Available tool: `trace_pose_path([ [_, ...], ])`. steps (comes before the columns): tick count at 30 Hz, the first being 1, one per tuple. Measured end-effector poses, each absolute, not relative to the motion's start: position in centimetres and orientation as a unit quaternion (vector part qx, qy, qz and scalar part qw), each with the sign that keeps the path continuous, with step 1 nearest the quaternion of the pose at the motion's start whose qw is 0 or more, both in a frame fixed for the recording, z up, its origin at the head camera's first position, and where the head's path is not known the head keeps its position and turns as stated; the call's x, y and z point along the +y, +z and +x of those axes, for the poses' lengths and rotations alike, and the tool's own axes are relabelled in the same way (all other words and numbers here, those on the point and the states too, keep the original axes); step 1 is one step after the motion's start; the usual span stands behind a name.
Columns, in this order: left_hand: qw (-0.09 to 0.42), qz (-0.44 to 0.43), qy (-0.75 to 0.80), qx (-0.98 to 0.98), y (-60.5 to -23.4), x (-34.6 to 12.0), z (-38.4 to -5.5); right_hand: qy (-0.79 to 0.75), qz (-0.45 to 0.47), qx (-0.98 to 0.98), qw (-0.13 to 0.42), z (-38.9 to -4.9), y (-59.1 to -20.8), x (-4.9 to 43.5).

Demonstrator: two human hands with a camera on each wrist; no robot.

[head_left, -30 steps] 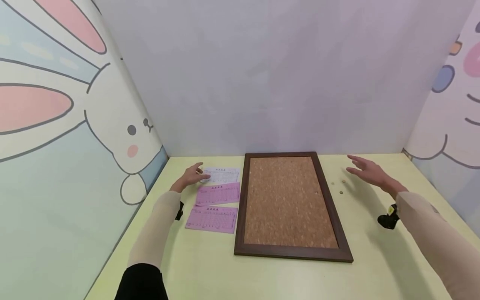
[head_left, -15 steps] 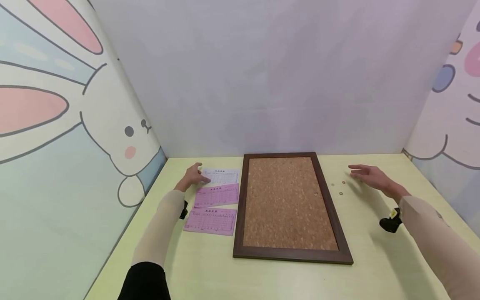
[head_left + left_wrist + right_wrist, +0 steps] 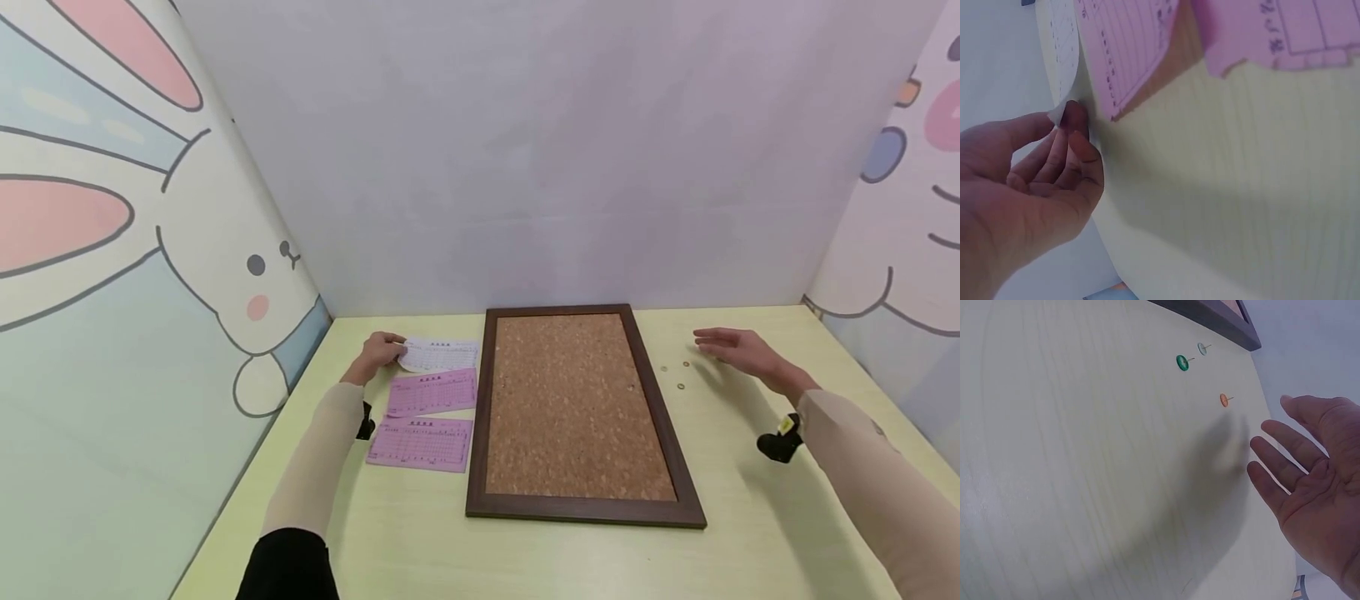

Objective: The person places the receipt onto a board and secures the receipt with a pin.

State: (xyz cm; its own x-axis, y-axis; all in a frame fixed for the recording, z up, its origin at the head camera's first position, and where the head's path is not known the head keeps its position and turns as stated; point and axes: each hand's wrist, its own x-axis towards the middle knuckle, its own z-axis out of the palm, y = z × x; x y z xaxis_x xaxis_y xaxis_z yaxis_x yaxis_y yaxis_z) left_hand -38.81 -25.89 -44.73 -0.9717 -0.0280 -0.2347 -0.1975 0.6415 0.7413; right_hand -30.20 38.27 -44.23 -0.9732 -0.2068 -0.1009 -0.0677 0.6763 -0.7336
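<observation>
Between thumb and fingers, my left hand (image 3: 378, 351) pinches the left corner of a white printed form (image 3: 441, 355); that corner curls up in the left wrist view. Just below it lie two pink printed forms, the upper pink form (image 3: 432, 392) and the lower pink form (image 3: 422, 443), overlapping at their left ends. My right hand (image 3: 737, 350) hovers over the right side of the table with relaxed fingers and nothing in them. Close to its fingertips lie three thumbtacks: an orange thumbtack (image 3: 1224, 400), a green thumbtack (image 3: 1182, 362) and a pale clear thumbtack (image 3: 1202, 349).
A cork board (image 3: 577, 408) with a dark brown frame lies flat on the pale wooden table (image 3: 570, 558), between the forms and the thumbtacks. A plain light wall (image 3: 555, 167) stands behind the table, and cartoon-printed panels close off both sides.
My left hand has come down onto the white form, drawn back slightly left and taken its corner. The right hand has lowered a little, its fingers closer together.
</observation>
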Motion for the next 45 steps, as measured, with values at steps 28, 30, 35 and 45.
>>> trace_pose_path([
  [28,0.06,-0.059,0.641,0.763,-42.4,-26.1,-38.5,-0.467,-0.108,0.872,0.095,-30.4,-43.6,37.6],
  [30,0.064,-0.056,0.645,0.759,-42.0,-25.5,-38.4,-0.475,-0.115,0.867,0.099,-30.6,-43.3,37.0],
  [35,0.071,-0.036,0.66,0.747,-41.1,-23.3,-38.5,-0.504,-0.132,0.847,0.107,-31.4,-42.5,34.6],
  [45,0.091,-0.004,0.684,0.723,-40.4,-18.4,-38.1,-0.547,-0.165,0.804,0.167,-33.4,-40.5,24.3],
])
